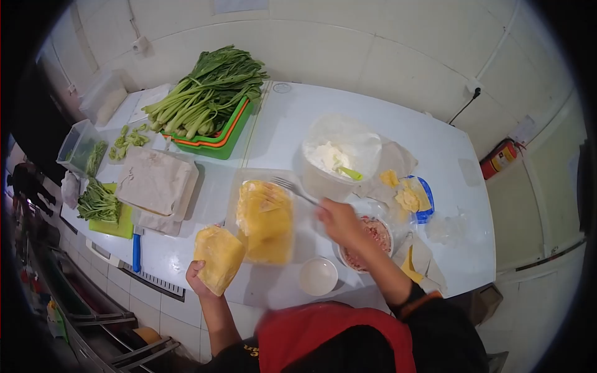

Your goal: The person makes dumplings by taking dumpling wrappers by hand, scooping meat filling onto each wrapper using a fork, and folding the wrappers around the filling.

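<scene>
While clasping a yellow block (219,260) in the left hand (198,275) at the near left of a clear tub (264,174) of yellow sheets (267,230), pinches a fork (305,196) in the grip of the right hand (341,222), with tines by the tub's far right corner. Cannot make out the yellow lettering (250,352) on the black shirt (448,336) or anything on the red fire extinguisher (499,158). Blocks part of a bowl (341,253) of pinkish mince (379,233) with the right forearm (382,270). Has leafy greens (208,93) in a green crate (230,147) beyond, at left.
</scene>
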A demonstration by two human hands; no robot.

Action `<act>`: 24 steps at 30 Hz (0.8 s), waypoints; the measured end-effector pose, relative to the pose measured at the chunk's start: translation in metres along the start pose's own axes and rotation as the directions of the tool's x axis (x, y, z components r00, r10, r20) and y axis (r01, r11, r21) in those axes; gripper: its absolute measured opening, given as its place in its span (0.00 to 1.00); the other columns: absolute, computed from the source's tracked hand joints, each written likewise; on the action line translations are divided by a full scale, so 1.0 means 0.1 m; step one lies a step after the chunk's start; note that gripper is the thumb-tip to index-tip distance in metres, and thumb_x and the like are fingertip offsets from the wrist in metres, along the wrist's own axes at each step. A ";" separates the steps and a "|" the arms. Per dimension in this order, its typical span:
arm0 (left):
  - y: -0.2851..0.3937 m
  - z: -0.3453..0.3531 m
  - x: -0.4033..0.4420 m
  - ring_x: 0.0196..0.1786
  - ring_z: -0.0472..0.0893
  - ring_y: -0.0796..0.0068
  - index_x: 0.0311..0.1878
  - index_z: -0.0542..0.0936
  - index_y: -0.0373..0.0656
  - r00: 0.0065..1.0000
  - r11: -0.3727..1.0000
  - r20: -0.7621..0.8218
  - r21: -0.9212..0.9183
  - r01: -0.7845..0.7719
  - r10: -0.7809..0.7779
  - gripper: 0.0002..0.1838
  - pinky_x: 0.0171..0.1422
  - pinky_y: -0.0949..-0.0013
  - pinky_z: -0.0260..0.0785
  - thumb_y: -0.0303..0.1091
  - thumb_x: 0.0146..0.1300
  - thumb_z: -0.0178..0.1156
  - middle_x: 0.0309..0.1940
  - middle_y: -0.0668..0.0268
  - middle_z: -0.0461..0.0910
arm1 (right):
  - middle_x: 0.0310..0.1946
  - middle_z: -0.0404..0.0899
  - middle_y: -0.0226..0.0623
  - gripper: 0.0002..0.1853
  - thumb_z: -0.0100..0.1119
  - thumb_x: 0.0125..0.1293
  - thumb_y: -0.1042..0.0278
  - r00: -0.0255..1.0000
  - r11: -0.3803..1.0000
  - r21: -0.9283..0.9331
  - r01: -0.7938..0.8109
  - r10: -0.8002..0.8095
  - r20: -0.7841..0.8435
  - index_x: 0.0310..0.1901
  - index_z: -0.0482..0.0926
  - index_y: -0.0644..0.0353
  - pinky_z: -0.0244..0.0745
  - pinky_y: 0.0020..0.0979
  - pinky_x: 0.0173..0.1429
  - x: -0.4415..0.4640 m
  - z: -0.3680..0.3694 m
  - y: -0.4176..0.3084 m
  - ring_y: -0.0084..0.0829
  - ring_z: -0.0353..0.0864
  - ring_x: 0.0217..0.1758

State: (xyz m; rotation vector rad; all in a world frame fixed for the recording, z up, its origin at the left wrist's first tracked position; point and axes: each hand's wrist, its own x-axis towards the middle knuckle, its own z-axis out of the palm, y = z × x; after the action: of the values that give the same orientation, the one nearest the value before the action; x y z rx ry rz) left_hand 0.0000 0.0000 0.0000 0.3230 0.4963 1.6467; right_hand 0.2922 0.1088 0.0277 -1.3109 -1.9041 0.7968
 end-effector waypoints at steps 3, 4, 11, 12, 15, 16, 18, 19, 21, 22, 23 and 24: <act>-0.26 0.01 0.00 0.58 0.70 0.56 0.63 0.58 0.27 0.995 0.997 -0.051 -0.006 0.080 -0.080 0.39 0.63 0.60 0.62 0.34 0.45 0.51 0.60 0.50 0.65 | 0.26 0.77 0.51 0.06 0.51 0.57 0.72 0.979 0.907 -0.380 -0.183 0.203 0.012 0.31 0.75 0.64 0.71 0.41 0.37 -0.67 -0.86 0.06 0.51 0.77 0.33; -0.27 -0.01 0.04 0.58 0.70 0.55 0.63 0.58 0.27 0.991 0.993 -0.057 0.010 0.118 -0.117 0.38 0.63 0.60 0.62 0.35 0.45 0.51 0.59 0.49 0.65 | 0.26 0.77 0.51 0.06 0.52 0.57 0.71 0.976 0.928 -0.304 -0.216 0.206 -0.065 0.30 0.76 0.64 0.72 0.40 0.37 -0.88 -0.97 0.08 0.51 0.77 0.33; -0.65 0.22 0.21 0.58 0.70 0.54 0.62 0.60 0.27 0.930 0.929 0.025 0.048 0.366 -0.367 0.37 0.63 0.59 0.63 0.35 0.46 0.50 0.57 0.48 0.67 | 0.25 0.76 0.50 0.17 0.61 0.53 0.70 0.717 0.737 -0.146 -0.660 0.559 -0.416 0.43 0.68 0.59 0.71 0.40 0.35 -1.73 -0.70 0.49 0.47 0.79 0.31; -0.69 0.30 0.20 0.58 0.70 0.54 0.62 0.60 0.27 0.923 0.923 0.040 0.065 0.380 -0.383 0.37 0.63 0.59 0.63 0.35 0.45 0.50 0.57 0.48 0.67 | 0.24 0.76 0.49 0.18 0.62 0.52 0.69 0.719 0.761 -0.121 -0.637 0.529 -0.451 0.44 0.68 0.60 0.71 0.39 0.34 -1.76 -0.56 0.56 0.44 0.79 0.31; -0.76 0.48 0.13 0.58 0.70 0.52 0.62 0.59 0.27 0.899 0.901 0.075 0.087 0.425 -0.431 0.37 0.63 0.58 0.62 0.33 0.45 0.50 0.57 0.48 0.67 | 0.27 0.77 0.49 0.19 0.61 0.52 0.70 0.684 0.754 -0.060 -0.654 0.555 -0.474 0.45 0.67 0.59 0.70 0.42 0.35 -1.73 -0.52 0.62 0.48 0.79 0.32; -0.77 0.48 0.11 0.59 0.69 0.51 0.62 0.59 0.27 0.893 0.896 0.079 0.073 0.439 -0.444 0.37 0.64 0.57 0.61 0.32 0.44 0.50 0.58 0.48 0.67 | 0.28 0.77 0.50 0.19 0.61 0.52 0.71 0.685 0.755 -0.071 -0.652 0.547 -0.481 0.45 0.67 0.59 0.70 0.42 0.36 -1.70 -0.55 0.64 0.49 0.78 0.33; -0.79 0.50 0.07 0.60 0.67 0.50 0.62 0.58 0.28 0.883 0.887 0.089 0.062 0.458 -0.462 0.38 0.66 0.57 0.59 0.31 0.43 0.51 0.59 0.47 0.66 | 0.29 0.77 0.51 0.18 0.60 0.52 0.71 0.694 0.758 -0.092 -0.646 0.532 -0.485 0.45 0.68 0.58 0.70 0.43 0.36 -1.64 -0.62 0.67 0.51 0.78 0.34; -0.82 0.52 0.07 0.61 0.66 0.50 0.63 0.58 0.28 0.879 0.885 0.100 0.065 0.462 -0.466 0.39 0.66 0.56 0.58 0.31 0.43 0.51 0.59 0.47 0.65 | 0.29 0.77 0.51 0.17 0.60 0.53 0.72 0.707 0.770 -0.104 -0.630 0.513 -0.486 0.45 0.68 0.58 0.70 0.43 0.36 -1.58 -0.65 0.69 0.52 0.78 0.34; -0.88 0.59 0.06 0.62 0.65 0.50 0.63 0.57 0.28 0.863 0.872 0.124 0.055 0.487 -0.490 0.40 0.67 0.56 0.57 0.30 0.42 0.51 0.60 0.47 0.64 | 0.29 0.77 0.51 0.15 0.59 0.54 0.73 0.738 0.792 -0.136 -0.595 0.472 -0.483 0.44 0.70 0.58 0.70 0.44 0.36 -1.50 -0.74 0.74 0.52 0.77 0.33; -0.91 0.63 0.05 0.63 0.64 0.50 0.63 0.56 0.29 0.851 0.862 0.136 0.046 0.505 -0.506 0.40 0.67 0.56 0.56 0.30 0.42 0.51 0.61 0.47 0.63 | 0.28 0.78 0.50 0.12 0.57 0.55 0.73 0.745 0.802 -0.149 -0.579 0.445 -0.497 0.42 0.71 0.59 0.71 0.43 0.36 -1.49 -0.79 0.78 0.52 0.78 0.33; -0.92 0.66 0.05 0.63 0.64 0.50 0.64 0.56 0.29 0.842 0.854 0.147 0.039 0.519 -0.519 0.41 0.68 0.55 0.56 0.30 0.41 0.51 0.61 0.46 0.62 | 0.28 0.78 0.50 0.10 0.56 0.56 0.73 0.754 0.814 -0.161 -0.558 0.416 -0.509 0.41 0.72 0.59 0.71 0.42 0.35 -1.46 -0.81 0.81 0.51 0.78 0.33; -0.94 0.69 0.04 0.61 0.66 0.50 0.63 0.56 0.29 0.847 0.859 0.149 0.066 0.507 -0.511 0.40 0.67 0.56 0.57 0.31 0.42 0.51 0.60 0.47 0.64 | 0.28 0.78 0.49 0.08 0.55 0.57 0.73 0.765 0.828 -0.175 -0.533 0.383 -0.518 0.39 0.72 0.59 0.71 0.41 0.35 -1.45 -0.83 0.82 0.51 0.78 0.32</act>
State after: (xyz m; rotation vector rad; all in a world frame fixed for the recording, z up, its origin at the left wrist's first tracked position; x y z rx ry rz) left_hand 0.1143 0.0210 0.0124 0.3076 0.4325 1.0850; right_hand 0.4399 0.0055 -0.0172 -2.0210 -1.3588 0.3460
